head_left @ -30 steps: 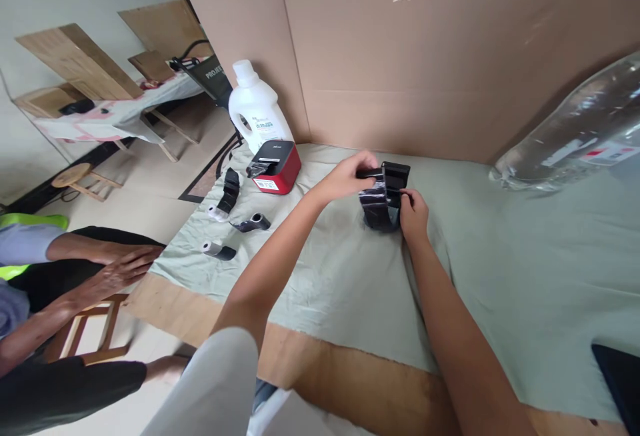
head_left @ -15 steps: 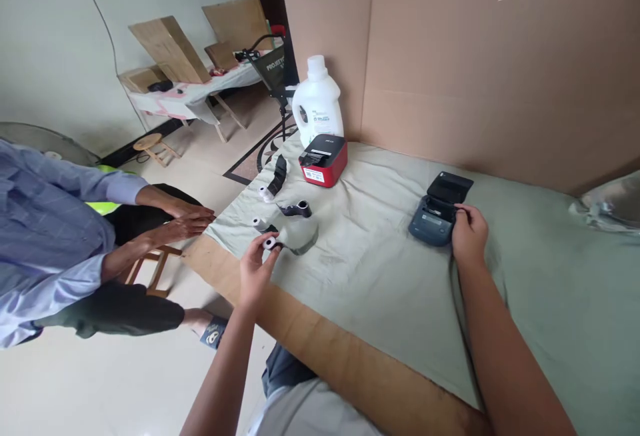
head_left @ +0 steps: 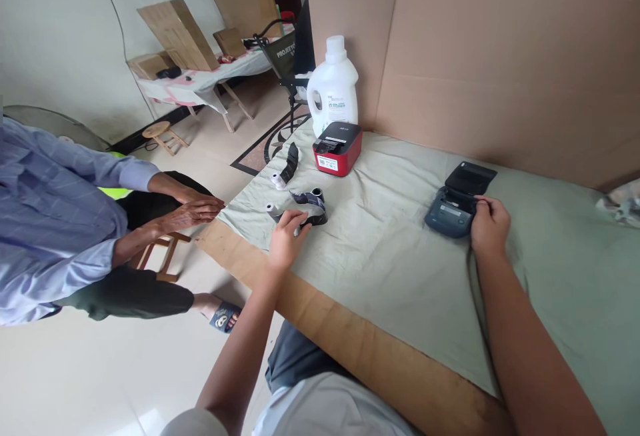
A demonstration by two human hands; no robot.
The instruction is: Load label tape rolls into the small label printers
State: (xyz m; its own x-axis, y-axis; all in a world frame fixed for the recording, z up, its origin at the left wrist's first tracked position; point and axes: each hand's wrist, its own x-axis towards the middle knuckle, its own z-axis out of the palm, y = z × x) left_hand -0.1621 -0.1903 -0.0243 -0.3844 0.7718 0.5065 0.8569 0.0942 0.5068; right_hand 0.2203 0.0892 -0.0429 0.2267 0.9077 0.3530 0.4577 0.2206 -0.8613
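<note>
Covered with pale green cloth (head_left: 380,243), except along the near edge of the wooden table (head_left: 360,347). Bears a white plastic jug (head_left: 340,89), a red-and-black printer (head_left: 338,148) just in front, three partly unwound rolls (head_left: 289,164) toward the left, and a dark blue portable printer (head_left: 447,213) with raised lid.

roll (head_left: 297,231) now beside other rolls (head_left: 271,209)

Pale wall (head_left: 60,36); shiny floor (head_left: 100,369); wooden stool (head_left: 158,130).

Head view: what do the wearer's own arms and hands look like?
The left hand and right hand are bare, without gloves; no watch or bracelet shows. A pale grey sleeve shows on the left arm; none shows on the right.
</note>
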